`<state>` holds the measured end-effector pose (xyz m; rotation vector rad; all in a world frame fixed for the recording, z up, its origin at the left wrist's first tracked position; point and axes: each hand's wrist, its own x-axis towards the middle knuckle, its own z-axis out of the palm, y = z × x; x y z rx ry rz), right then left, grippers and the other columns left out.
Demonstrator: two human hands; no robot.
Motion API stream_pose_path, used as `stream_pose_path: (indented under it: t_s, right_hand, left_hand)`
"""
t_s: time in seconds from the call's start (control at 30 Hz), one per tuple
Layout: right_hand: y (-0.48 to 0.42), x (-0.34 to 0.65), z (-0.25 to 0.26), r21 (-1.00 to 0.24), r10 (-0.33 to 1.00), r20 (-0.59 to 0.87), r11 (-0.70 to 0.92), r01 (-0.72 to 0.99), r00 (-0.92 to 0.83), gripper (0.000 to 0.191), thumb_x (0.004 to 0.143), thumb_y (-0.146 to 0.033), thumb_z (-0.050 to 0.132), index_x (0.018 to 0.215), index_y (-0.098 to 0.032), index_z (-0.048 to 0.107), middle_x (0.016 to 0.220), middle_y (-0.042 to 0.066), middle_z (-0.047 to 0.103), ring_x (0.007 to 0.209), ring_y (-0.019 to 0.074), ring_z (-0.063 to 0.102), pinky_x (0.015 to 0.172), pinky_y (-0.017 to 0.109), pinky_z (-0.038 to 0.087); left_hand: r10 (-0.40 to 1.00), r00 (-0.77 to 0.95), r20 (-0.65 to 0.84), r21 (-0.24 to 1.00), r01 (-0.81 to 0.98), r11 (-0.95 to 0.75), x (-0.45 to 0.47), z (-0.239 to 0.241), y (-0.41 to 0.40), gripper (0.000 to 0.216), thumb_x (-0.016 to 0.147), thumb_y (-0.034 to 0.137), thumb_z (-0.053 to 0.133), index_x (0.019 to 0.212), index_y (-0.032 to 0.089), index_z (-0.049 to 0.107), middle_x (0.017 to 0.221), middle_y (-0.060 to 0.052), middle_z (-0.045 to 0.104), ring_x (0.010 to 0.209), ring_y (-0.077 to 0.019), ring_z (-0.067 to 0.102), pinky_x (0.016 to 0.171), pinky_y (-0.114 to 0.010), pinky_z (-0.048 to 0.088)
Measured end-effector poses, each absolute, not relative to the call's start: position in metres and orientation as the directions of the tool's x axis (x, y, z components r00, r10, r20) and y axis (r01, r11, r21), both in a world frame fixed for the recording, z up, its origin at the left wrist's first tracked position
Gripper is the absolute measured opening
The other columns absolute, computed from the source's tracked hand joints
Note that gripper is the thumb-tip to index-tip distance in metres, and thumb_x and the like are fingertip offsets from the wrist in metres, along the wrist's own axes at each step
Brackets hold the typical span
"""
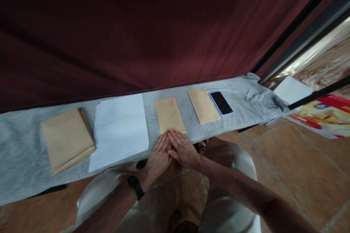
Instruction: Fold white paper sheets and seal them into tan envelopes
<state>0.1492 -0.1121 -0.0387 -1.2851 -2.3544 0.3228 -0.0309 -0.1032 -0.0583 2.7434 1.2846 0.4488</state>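
Note:
Side by side at the near edge of the cloth-covered bench, my left hand (159,154) and my right hand (183,148) lie flat, with fingers stretched out and touching each other. Their fingertips rest on the lower end of a brown envelope (169,113). Neither hand grips anything. A dark band circles my left wrist. To the right lies a second brown envelope (203,105), with a phone (221,103), screen dark, beside it. Left of my hands is a stack of white paper (120,129), and beyond it a thick pile of brown envelopes (68,140).
A grey cloth (240,94) covers the narrow bench. Behind it hangs a dark red curtain (153,36). Dark metal bars (300,38) stand at the right. A colourful printed box or sheet (325,114) lies lower right, above the tiled floor (295,164).

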Motion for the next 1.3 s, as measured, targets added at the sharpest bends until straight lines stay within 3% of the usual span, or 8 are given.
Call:
stream_pose_path:
  t_s: [0.43,0.77,0.97,1.17,1.3]
  right_hand:
    - [-0.117,0.182,-0.052,-0.285,0.863,0.29,0.492,0.823,-0.415,0.066,0.099,-0.042,0.055,0.153,-0.009,0.039,0.157,0.021,0.041,0.148,0.0311,0.037,0.12,0.052,0.036]
    - [-0.12,0.189,-0.054,-0.259,0.875,0.335,0.441,0.859,-0.348,0.064,0.098,-0.038,0.054,0.15,-0.004,0.042,0.155,0.024,0.043,0.145,0.0344,0.041,0.119,0.055,0.038]
    - [-0.124,0.184,-0.053,-0.275,0.888,0.373,0.384,0.882,-0.27,0.068,0.098,-0.041,0.055,0.151,-0.001,0.039,0.156,0.027,0.04,0.148,0.0369,0.034,0.118,0.061,0.034]
    - [-0.127,0.145,-0.053,-0.274,0.847,0.327,0.509,0.816,-0.419,0.059,0.102,-0.04,0.046,0.153,-0.009,0.041,0.158,0.014,0.042,0.148,0.0261,0.036,0.125,0.047,0.028]
    - [-0.125,0.143,-0.053,-0.263,0.868,0.311,0.469,0.843,-0.386,0.06,0.101,-0.041,0.048,0.149,-0.006,0.046,0.157,0.017,0.043,0.147,0.0275,0.038,0.124,0.045,0.029]
  left_hand:
    - [0.76,0.597,0.258,0.128,0.759,-0.639,-0.03,-0.043,-0.104,0.064,0.098,0.041,0.049,0.151,0.006,0.038,0.156,-0.022,0.042,0.149,-0.0317,0.035,0.12,-0.05,0.038]
    - [0.781,0.55,0.296,0.088,0.798,-0.596,-0.045,-0.042,-0.111,0.063,0.099,0.044,0.045,0.149,0.005,0.041,0.153,-0.025,0.046,0.146,-0.0325,0.039,0.118,-0.05,0.04]
    - [0.795,0.526,0.302,0.108,0.81,-0.577,-0.043,-0.038,-0.11,0.059,0.099,0.045,0.044,0.145,0.008,0.048,0.149,-0.022,0.052,0.143,-0.0325,0.045,0.116,-0.049,0.042]
    - [0.824,0.517,0.23,0.094,0.831,-0.548,-0.042,-0.036,-0.107,0.053,0.1,0.033,0.039,0.141,0.003,0.054,0.148,-0.022,0.053,0.141,-0.032,0.047,0.115,-0.047,0.042]
    - [0.829,0.505,0.241,0.125,0.831,-0.543,-0.043,-0.036,-0.107,0.049,0.1,0.028,0.039,0.14,0.005,0.056,0.148,-0.02,0.053,0.141,-0.0304,0.047,0.116,-0.046,0.041]
